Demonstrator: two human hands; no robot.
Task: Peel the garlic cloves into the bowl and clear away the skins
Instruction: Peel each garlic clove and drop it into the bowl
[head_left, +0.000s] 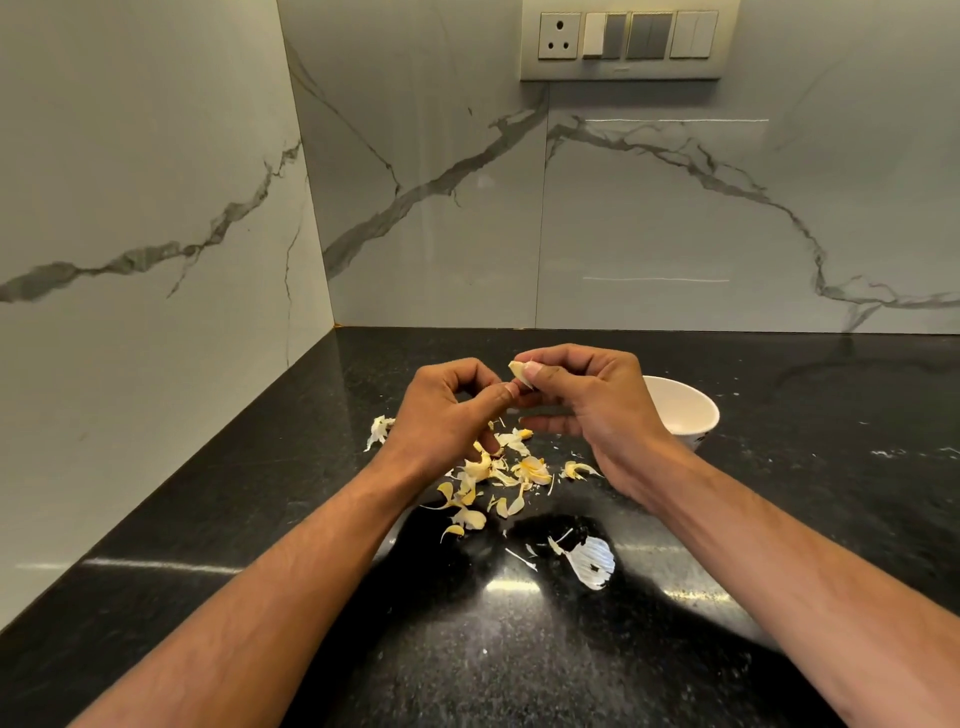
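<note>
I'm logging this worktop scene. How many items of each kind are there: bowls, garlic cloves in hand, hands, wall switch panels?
Round white ceramic bowl: 1
Pale yellow garlic clove, pinched in the right hand: 1
Hands, counting the left hand: 2
Beige wall switch panel: 1
Total: 5

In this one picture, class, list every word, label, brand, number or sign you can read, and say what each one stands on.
No text can be read anywhere in this view.
Switch panel on the wall: sockets and rocker switches only, with no lettering visible.
White bowl: a small dark mark near its base, too small and blurred to tell whether it is writing.
Black countertop and marble wall tiles: speckles and veins, no signs.
</note>
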